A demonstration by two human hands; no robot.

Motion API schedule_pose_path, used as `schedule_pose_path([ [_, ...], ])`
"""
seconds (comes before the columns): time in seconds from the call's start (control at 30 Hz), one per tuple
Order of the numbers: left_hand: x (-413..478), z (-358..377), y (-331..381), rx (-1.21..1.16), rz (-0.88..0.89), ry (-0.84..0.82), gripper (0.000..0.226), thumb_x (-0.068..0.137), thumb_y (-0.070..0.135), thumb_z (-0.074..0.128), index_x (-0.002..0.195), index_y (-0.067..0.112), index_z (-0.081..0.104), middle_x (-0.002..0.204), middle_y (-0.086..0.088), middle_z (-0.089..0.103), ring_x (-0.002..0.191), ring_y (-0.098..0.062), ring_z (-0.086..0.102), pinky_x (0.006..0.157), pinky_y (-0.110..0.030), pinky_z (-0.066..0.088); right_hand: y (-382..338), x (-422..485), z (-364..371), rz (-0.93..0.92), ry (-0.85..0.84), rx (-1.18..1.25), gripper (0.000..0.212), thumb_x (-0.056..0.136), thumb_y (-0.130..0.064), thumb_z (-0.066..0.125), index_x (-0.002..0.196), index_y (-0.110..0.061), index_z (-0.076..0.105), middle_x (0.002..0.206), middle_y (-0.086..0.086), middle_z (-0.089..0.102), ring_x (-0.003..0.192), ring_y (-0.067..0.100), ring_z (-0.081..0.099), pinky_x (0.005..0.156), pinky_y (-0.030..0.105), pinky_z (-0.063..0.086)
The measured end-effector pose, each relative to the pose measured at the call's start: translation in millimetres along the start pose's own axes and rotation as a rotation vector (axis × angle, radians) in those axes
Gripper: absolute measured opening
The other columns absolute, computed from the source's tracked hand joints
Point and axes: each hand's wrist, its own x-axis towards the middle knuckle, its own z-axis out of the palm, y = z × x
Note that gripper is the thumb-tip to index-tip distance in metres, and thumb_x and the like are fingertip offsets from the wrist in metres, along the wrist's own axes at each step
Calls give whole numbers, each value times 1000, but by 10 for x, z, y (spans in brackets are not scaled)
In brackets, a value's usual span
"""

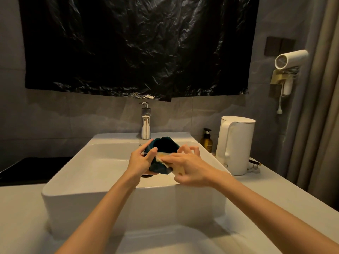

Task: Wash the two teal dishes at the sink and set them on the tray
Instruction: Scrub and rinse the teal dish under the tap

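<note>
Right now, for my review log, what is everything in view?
teal dish: one, dark teal, over the sink
sponge: one, yellow, against the dish
sink: one, white, on the counter
tap: one, chrome, behind the sink
tray: one, black, left of the sink
kettle: one, white, right of the sink
pump bottle: one, amber, beside the kettle
hair dryer: one, white, right wall
plastic sheet: one, black, back wall
left hand: grips the dish
right hand: holds the sponge
</note>
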Motion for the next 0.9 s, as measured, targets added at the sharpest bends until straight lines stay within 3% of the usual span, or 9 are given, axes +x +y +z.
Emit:
schedule_pose_path([
  [0.1, -5, -4, -7, 30, 8, -22, 37, 93, 23, 56, 130, 28, 52, 129, -12, 54, 109, -36, 56, 64, -45, 59, -22, 30, 16, -10, -47, -10, 48, 90, -29, 49, 137, -37, 46, 143, -11, 46, 127, 10, 25, 111, 43, 9],
  [0.23, 5, -49, -16, 62, 5, -42, 39, 93, 20, 56, 131, 28, 53, 126, -13, 55, 106, -35, 58, 67, -49, 59, 19, 88, 57, -78, -141, -197, 54, 95, -32, 41, 146, -43, 25, 153, -13, 31, 136, 18, 19, 108, 48, 11],
  [0.4, -19, -19, -4, 72, -3, -66, 39, 94, 23, 54, 133, 26, 50, 130, -13, 53, 112, -38, 55, 63, -43, 58, -24, 118, 98, -16, -108, -329, 71, 93, -40, 45, 150, -39, 3, 160, -9, 11, 145, 26, 3, 111, 52, 3],
  [0.6, -28, -24, 9, 1, -33, -2, 40, 92, 22, 59, 131, 24, 53, 124, -14, 56, 106, -37, 57, 66, -48, 59, -84, 206, 38, -43, -3, -515, 58, 87, -40, 57, 139, -22, 36, 141, 0, 48, 134, 21, 32, 112, 48, 3],
  [0.67, -19, -36, 9, -17, -25, 25, 38, 92, 20, 58, 130, 24, 54, 124, -13, 56, 105, -34, 56, 62, -43, 58, -103, 183, 14, -60, -6, -508, 45, 89, -36, 56, 129, -20, 48, 128, 2, 57, 125, 20, 39, 110, 44, 4],
  [0.77, -1, -34, -14, 26, 2, 21, 38, 92, 18, 58, 129, 27, 54, 126, -11, 55, 105, -33, 55, 58, -38, 57, -132, 141, -9, -62, -19, -346, 30, 91, -34, 52, 117, -23, 60, 110, 1, 64, 116, 18, 47, 102, 40, 10],
  [0.9, 24, -65, -44, 67, 44, 30, 42, 91, 20, 60, 131, 29, 52, 128, -11, 53, 107, -34, 54, 63, -42, 58, -182, 97, 47, 39, -38, 1, 42, 95, -25, 51, 136, -32, 49, 128, -2, 57, 126, 13, 37, 105, 40, 11],
])
